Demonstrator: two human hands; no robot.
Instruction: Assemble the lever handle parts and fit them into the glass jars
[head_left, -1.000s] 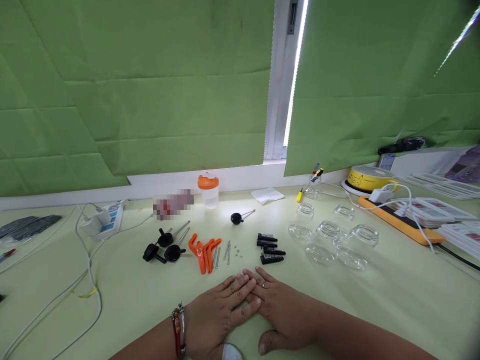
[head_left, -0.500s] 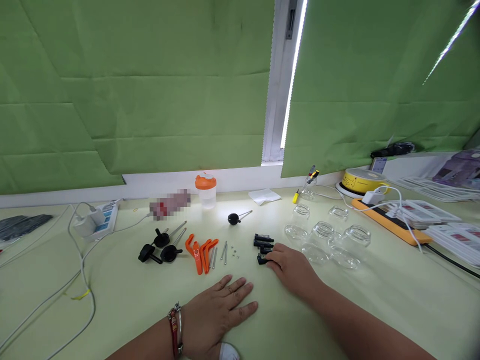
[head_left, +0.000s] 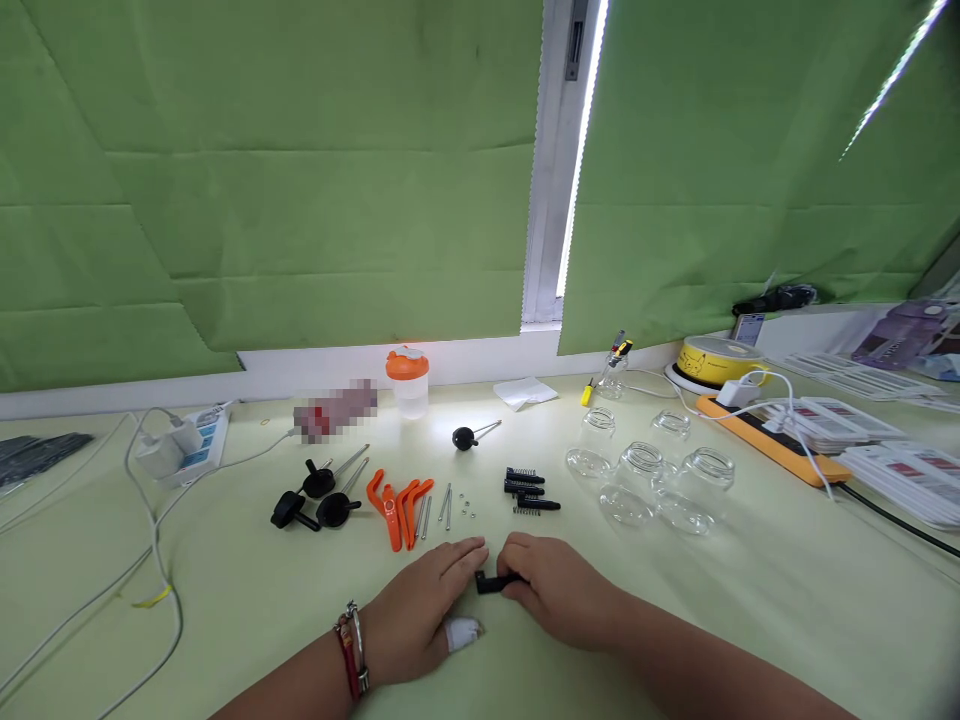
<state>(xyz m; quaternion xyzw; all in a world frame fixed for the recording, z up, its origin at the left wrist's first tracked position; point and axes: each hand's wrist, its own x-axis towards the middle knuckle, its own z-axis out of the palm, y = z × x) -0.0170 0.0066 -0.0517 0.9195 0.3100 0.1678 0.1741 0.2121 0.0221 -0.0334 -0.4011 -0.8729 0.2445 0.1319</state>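
Both grips pinching small black part [head_left: 493, 583], right hand [head_left: 559, 588], left hand [head_left: 420, 610], long axis left-right, flat above table [head_left: 225, 590]

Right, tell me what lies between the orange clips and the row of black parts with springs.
In the head view, between the orange clips and the black parts lie thin metal pins and a few tiny nuts on the table.

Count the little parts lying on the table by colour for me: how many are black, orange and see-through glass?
Black knobs with metal stems: 4
Black ridged pieces in the pile: about 3, hard to separate
Black piece held between left hand and right hand: 1
Orange clips: about 3, overlapping
Glass jars: 5
Total: about 16
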